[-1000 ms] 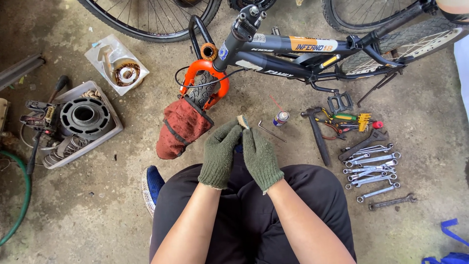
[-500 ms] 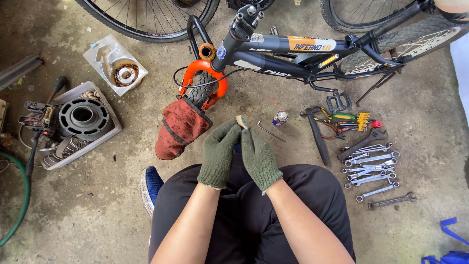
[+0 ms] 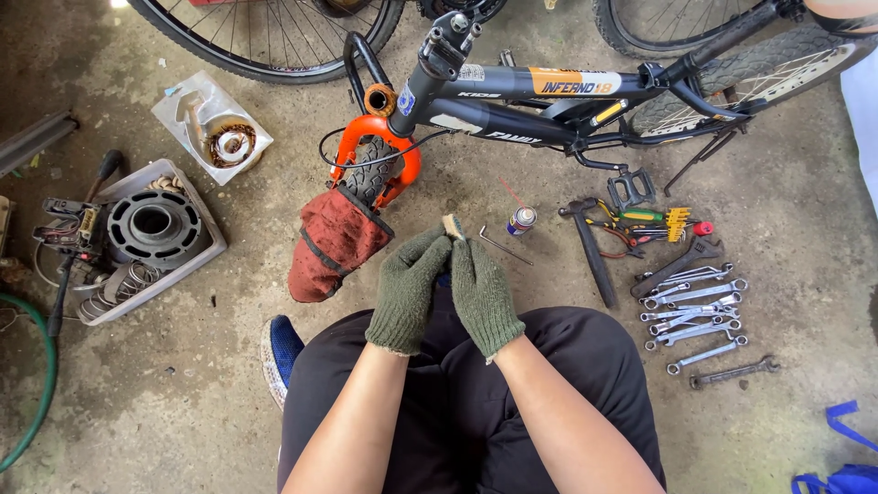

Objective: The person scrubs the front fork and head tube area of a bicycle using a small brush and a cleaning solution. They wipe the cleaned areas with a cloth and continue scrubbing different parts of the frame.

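Olive-green knit gloves; orange fork; black bicycle frame; rust-red cloth, perhaps damp-speckled; blue shoe.

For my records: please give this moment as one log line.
left hand: gloved, on brush | right hand: gloved, on brush | floor: bike, wrenches, hammer

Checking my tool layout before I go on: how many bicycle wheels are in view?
2. One wheel lies at the top left beside the orange fork; the other wheel is at the top right behind the frame. Both are cut off by the picture's edge.
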